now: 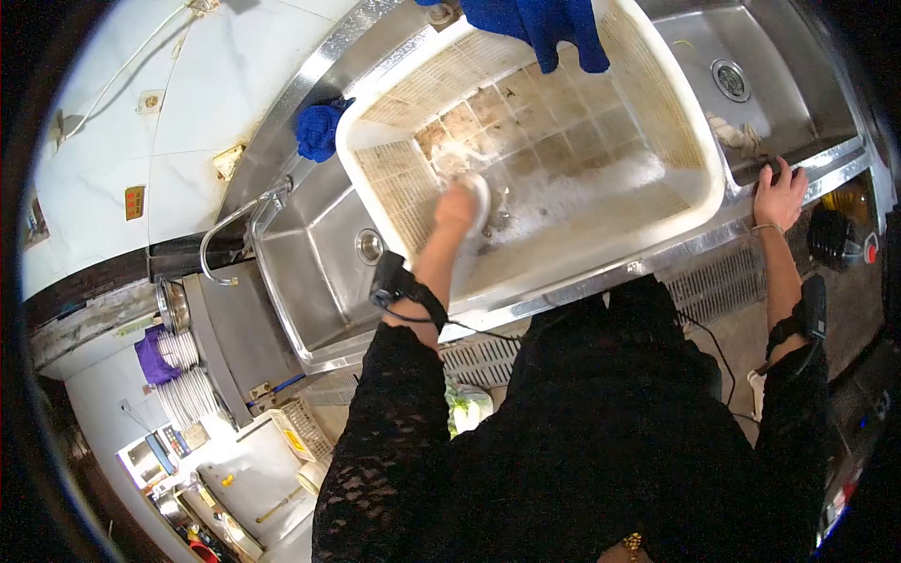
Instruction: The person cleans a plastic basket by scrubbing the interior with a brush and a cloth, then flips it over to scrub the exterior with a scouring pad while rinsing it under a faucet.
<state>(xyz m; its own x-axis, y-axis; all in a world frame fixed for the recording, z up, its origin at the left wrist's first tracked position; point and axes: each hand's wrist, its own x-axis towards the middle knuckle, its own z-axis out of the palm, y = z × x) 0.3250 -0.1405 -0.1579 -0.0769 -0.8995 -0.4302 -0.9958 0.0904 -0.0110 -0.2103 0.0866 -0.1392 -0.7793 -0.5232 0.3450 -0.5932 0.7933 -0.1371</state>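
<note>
Grip first: L hand (455, 208) looks closed round a pale oval thing (481, 202), prob. a scrubber; too blurred for exact finger pos. It's inside the white crate (671, 103), nr its L end, w/ suds (629, 174) to the R. R hand (781, 195) pinches nothing, fingers spread on the sink edge (835, 172). Risks: suds cd make either hand slip; wrist cable (479, 330) cd snag on the rim if I overreach.

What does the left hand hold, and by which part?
A white object, perhaps a brush. The left hand seems to cover its picture-left side, but blur hides the exact grip.
</note>
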